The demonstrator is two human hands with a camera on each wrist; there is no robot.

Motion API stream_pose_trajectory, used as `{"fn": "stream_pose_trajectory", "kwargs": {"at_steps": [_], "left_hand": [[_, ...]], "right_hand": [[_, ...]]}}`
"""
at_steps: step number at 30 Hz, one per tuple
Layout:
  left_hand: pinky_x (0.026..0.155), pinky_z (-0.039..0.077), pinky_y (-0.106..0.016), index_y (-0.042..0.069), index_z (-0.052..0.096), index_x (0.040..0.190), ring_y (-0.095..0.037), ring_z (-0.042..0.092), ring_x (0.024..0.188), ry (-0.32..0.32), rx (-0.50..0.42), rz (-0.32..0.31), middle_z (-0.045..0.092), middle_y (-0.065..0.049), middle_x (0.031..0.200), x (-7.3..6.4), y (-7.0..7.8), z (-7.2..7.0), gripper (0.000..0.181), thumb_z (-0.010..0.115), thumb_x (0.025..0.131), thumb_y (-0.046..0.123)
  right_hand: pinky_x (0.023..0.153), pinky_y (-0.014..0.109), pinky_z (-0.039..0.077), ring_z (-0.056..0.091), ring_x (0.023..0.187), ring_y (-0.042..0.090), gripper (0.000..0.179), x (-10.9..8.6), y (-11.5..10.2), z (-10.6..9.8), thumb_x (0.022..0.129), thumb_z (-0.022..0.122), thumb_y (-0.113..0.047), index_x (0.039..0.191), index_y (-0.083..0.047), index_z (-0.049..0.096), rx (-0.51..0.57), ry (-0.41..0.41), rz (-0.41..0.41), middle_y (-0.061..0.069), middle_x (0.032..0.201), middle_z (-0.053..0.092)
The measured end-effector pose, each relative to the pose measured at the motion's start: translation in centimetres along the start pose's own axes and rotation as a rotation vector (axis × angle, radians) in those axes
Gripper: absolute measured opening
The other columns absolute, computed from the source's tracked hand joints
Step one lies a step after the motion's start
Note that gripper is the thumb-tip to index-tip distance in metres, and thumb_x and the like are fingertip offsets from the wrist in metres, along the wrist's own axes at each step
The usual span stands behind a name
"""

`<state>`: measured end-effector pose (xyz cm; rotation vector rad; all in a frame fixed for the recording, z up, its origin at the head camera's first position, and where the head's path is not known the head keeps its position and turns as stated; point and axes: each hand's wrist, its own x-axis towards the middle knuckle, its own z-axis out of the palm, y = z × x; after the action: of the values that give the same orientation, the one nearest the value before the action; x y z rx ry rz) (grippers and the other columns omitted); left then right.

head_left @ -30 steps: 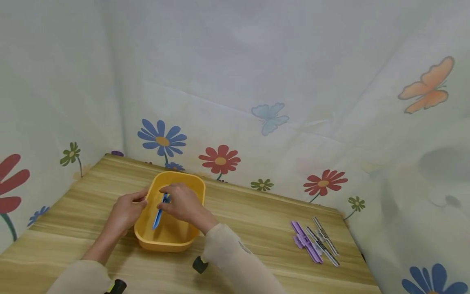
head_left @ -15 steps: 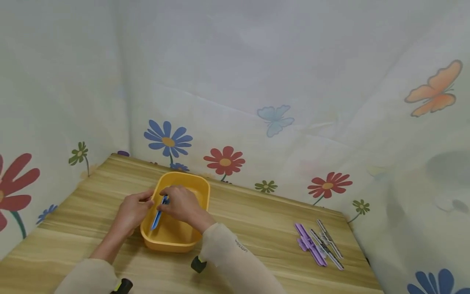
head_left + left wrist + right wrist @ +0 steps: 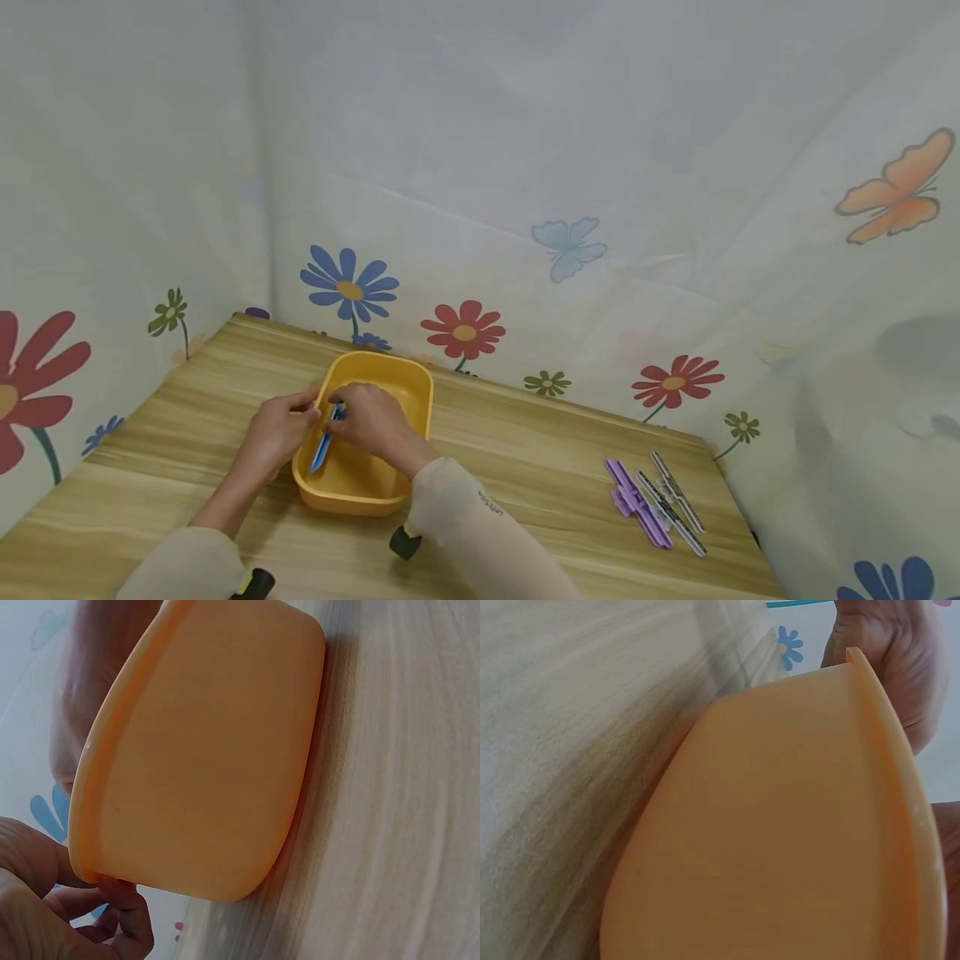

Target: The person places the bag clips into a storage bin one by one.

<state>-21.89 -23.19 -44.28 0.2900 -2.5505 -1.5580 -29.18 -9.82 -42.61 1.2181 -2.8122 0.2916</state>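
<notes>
A yellow plastic basin [image 3: 360,505] stands on the wood-grain table. My left hand [image 3: 276,432] grips its left rim; in the left wrist view the left hand's fingers [image 3: 127,919] curl under that rim. Over the basin's inside, my right hand [image 3: 378,423] pinches a blue bag clip [image 3: 320,452] near its upper end. The clip slants down along the basin's left wall, its lower end close to the floor. Both wrist views mostly show the basin's outer wall [image 3: 765,810], which hides the clip there.
At the right of the table [image 3: 510,492] lie a purple bag clip [image 3: 637,504] and two dark-patterned clips [image 3: 671,514], side by side. A white cloth wall [image 3: 480,167] printed with flowers and butterflies rises behind the table's back edge and along both sides.
The right hand and the blue clip have shifted left within the basin, nearer its left wall. The left hand keeps its hold. The head view has turned slightly left.
</notes>
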Motion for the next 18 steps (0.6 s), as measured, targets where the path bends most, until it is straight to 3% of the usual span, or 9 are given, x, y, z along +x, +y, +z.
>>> {"fn": "stream_pose_trajectory", "kwargs": {"at_steps": [6, 18], "left_hand": [[0.085, 0.045, -0.041, -0.002, 0.044, 0.135, -0.035, 0.044, 0.113, -0.005, 0.006, -0.011, 0.051, -0.026, 0.125, -0.12, 0.12, -0.01, 0.043, 0.048, 0.095, 0.013], [0.079, 0.047, -0.035, -0.003, 0.044, 0.135, -0.032, 0.047, 0.107, -0.004, -0.005, -0.005, 0.052, -0.025, 0.123, -0.06, 0.06, -0.04, 0.043, 0.049, 0.095, 0.013]], "right_hand": [[0.079, 0.016, 0.045, 0.057, 0.089, 0.001, 0.037, -0.01, -0.05, 0.28, 0.080, 0.072, -0.039, 0.112, -0.022, 0.068, 0.024, -0.017, 0.024, -0.011, 0.104, 0.066], [0.072, 0.016, 0.046, 0.056, 0.080, 0.000, 0.040, -0.20, 0.10, 0.49, 0.078, 0.071, -0.044, 0.110, -0.020, 0.069, 0.030, -0.035, 0.054, -0.011, 0.100, 0.067]]}}
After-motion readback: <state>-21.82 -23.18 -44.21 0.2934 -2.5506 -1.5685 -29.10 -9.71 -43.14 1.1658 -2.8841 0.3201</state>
